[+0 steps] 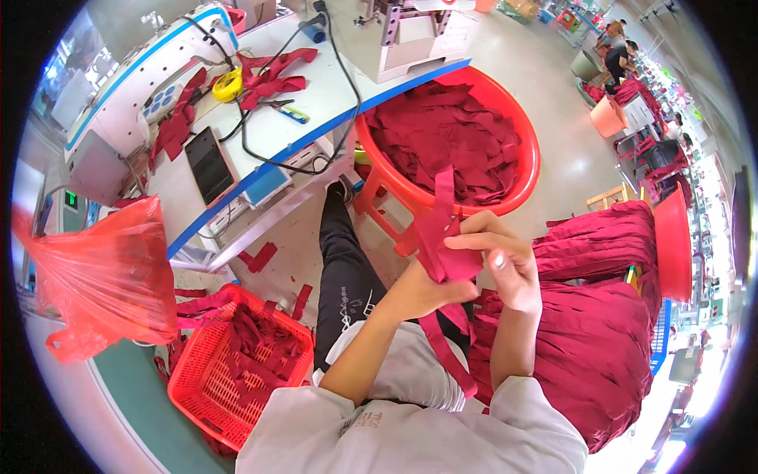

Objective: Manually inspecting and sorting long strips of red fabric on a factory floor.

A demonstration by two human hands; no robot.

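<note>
Both of my hands are in front of me over my lap, working on a dark red fabric strip (446, 229). My left hand (430, 288) is closed round its folded part from below. My right hand (505, 257) pinches the fabric's edge between thumb and fingers. One end of the strip sticks up past my hands, and a tail hangs down toward my waist. Just beyond is a large red tub (530, 170) full of loose dark red fabric pieces (442, 130). To my right lie big bundles of dark red fabric (568, 347).
A blue-edged white worktable (332, 95) holds a phone (210, 166), a yellow tape measure (227, 84), thread snips (288, 110), scraps and a machine. A red plastic bag (103, 276) hangs at left above a red basket (197, 371) with scraps. People (620, 59) work far right.
</note>
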